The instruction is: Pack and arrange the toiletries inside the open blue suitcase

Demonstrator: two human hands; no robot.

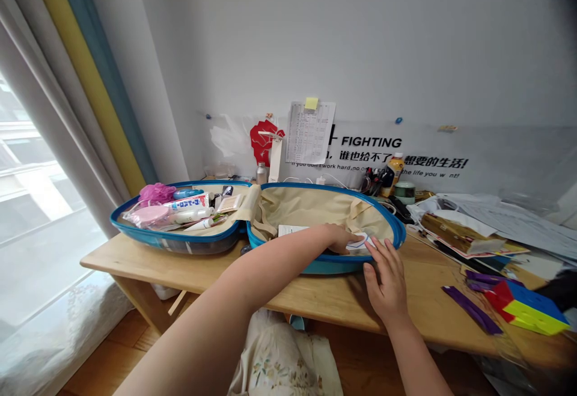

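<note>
A blue hard-shell suitcase (288, 190) lies open on a wooden table (189, 270). Its left half holds toiletries (180, 208) behind clear mesh: a pink sponge, tubes and bottles. My left hand (339, 237) reaches into the beige-lined right half, fingers curled on a white folded item (363, 242) with a dark curved mark. My right hand (387, 279) rests on the suitcase's near rim beside it, fingers stretched out and touching the same white item. A white card (291, 229) lies further left in the lining.
Right of the suitcase lie papers, a brown box (455, 229), purple strips (473, 310) and a multicoloured cube puzzle (529, 309). Bottles, pens and a cup stand against the wall. A curtain and window are on the left. Floral fabric (283, 357) lies below the table.
</note>
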